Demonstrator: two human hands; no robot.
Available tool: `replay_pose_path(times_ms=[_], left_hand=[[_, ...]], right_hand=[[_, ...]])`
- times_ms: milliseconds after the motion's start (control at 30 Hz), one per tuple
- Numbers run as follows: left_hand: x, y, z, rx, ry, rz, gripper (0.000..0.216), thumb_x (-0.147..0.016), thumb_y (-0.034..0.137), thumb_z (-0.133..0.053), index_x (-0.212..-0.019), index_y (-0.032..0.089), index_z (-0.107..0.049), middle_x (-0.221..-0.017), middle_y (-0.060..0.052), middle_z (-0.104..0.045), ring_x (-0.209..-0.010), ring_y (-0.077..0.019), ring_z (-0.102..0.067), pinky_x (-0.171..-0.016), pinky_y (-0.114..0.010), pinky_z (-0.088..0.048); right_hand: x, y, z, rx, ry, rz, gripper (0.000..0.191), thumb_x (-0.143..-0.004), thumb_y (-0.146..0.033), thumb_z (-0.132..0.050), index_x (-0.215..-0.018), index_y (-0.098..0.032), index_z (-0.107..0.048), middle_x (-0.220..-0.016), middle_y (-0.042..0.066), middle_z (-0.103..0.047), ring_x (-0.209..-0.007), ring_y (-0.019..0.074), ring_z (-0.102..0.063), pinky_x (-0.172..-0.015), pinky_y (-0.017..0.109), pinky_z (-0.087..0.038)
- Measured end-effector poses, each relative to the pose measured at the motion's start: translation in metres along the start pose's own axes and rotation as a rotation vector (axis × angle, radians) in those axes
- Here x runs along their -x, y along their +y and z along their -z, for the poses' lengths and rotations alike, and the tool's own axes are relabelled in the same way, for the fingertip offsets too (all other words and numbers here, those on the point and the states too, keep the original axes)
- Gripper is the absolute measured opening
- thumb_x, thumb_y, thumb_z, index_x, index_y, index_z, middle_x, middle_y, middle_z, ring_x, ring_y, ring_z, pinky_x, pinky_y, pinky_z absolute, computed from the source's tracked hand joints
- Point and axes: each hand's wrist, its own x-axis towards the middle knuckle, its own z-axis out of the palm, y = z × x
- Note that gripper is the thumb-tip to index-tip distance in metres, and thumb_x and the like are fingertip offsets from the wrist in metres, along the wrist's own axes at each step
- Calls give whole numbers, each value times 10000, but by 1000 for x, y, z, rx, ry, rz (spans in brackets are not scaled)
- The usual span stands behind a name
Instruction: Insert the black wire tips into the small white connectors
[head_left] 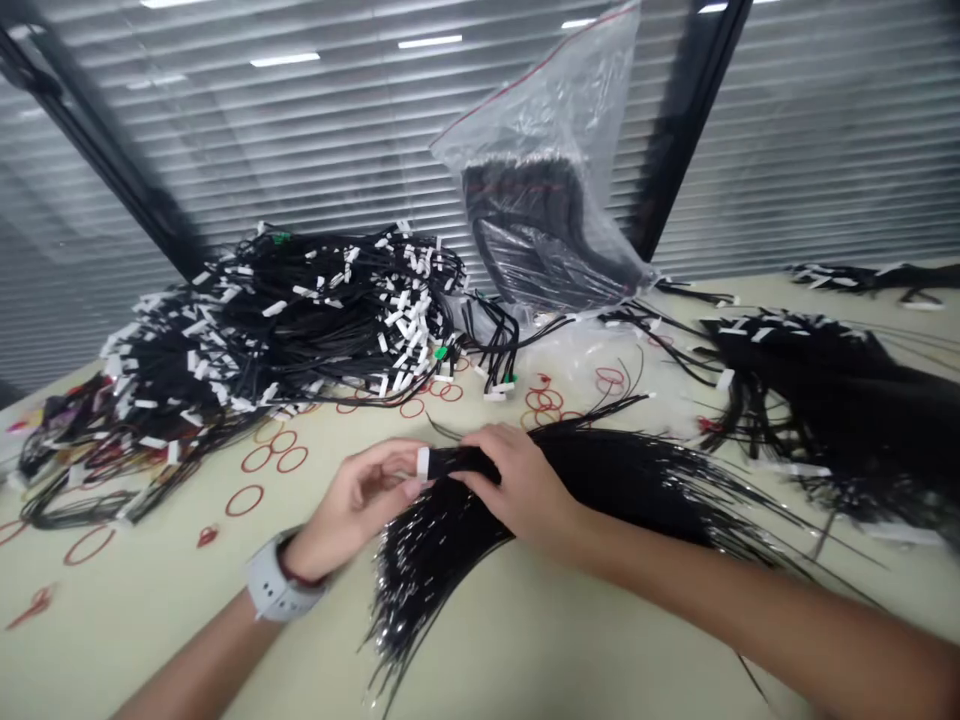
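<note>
In the middle of the head view, my left hand [379, 490] pinches a small white connector [424, 464] between thumb and fingers. Black wires run from that connector to the right, and my right hand [517, 485] is closed around them. Below and beyond my right hand lies a large fanned bundle of loose black wires [622, 465], with bare shiny ends at its lower left [401, 590]. The exact grip of the right fingertips is partly hidden behind the back of that hand.
A big heap of black cables with white connectors [300, 320] lies at the back left. Red rubber bands [245, 500] are scattered on the pale table [172, 590]. A clear zip bag of black wires [540, 220] leans against the blinds. More wire bundles [847, 390] lie at right.
</note>
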Motion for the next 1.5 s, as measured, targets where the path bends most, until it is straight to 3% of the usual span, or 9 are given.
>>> replay_pose_path(times_ms=[133, 300, 367, 433, 533, 667, 1000, 1333, 1500], left_hand=[[-3, 3, -3, -337, 76, -131, 424, -828, 300, -551, -1225, 226, -421, -1221, -77, -492, -1106, -206, -481, -951, -366, -413], [-18, 26, -32, -772, -102, -112, 682, -776, 481, -551, -1340, 184, -307, -1358, -142, -322, -1210, -298, -380, -1008, -466, -341], [-30, 35, -49, -835, -138, -133, 776, -725, 550, -568, -1330, 131, -325, -1327, -174, -355, -1180, -325, -404, -965, -467, -384], [-42, 41, -63, -871, -92, -135, 618, -763, 506, -544, -1222, 103, -450, -1226, -166, -455, -1104, -311, -469, -926, -451, -414], [-57, 41, -72, -889, -55, -99, 359, -827, 374, -503, -1070, 113, -551, -1060, -123, -563, -959, -273, -558, -842, -417, -457], [-65, 33, -74, -856, -142, -101, 205, -838, 311, -506, -912, 148, -605, -914, -73, -614, -841, -222, -599, -771, -345, -473], [-67, 33, -87, -989, -88, -165, 276, -917, 278, -367, -907, 164, -618, -933, -71, -570, -855, -201, -576, -755, -328, -477], [-62, 33, -86, -1219, -65, -356, 168, -842, 249, -529, -868, 121, -634, -988, -117, -558, -948, -267, -527, -847, -427, -441], [-67, 25, -90, -1220, 7, -387, 179, -878, 176, -448, -895, 117, -617, -990, -129, -556, -973, -260, -512, -841, -422, -434]], right_hand=[[-20, 2, 16, -409, 0, -218, 113, -717, -250, -646, -714, -171, -565, -748, 8, -561, -753, 155, -520, -712, 296, -397], [-35, 10, 34, -984, -111, -428, 139, -661, -265, -666, -750, -174, -609, -709, -22, -572, -680, 119, -506, -663, 259, -372], [-38, 12, 39, -1090, -52, -445, 91, -645, -220, -653, -701, -171, -601, -670, -35, -553, -657, 105, -485, -662, 247, -358], [-40, 13, 43, -1164, -27, -435, 57, -632, -181, -630, -637, -167, -575, -619, -44, -518, -617, 93, -452, -633, 237, -339], [-44, 13, 49, -1231, -37, -427, 62, -627, -150, -596, -595, -160, -544, -577, -44, -484, -585, 90, -421, -593, 236, -308], [-49, 14, 56, -1304, -56, -461, 35, -627, -125, -558, -607, -151, -546, -539, -36, -469, -560, 93, -406, -570, 236, -287], [-57, 19, 64, -1389, -5, -489, 48, -614, -140, -561, -661, -148, -552, -536, -30, -478, -555, 92, -417, -587, 225, -318], [-57, 17, 62, -1388, -41, -502, 96, -608, -185, -573, -695, -162, -540, -539, -34, -468, -519, 101, -406, -496, 229, -313], [-59, 25, 63, -1387, -45, -548, 97, -612, -247, -547, -649, -165, -510, -546, -33, -454, -503, 101, -408, -511, 244, -339]])
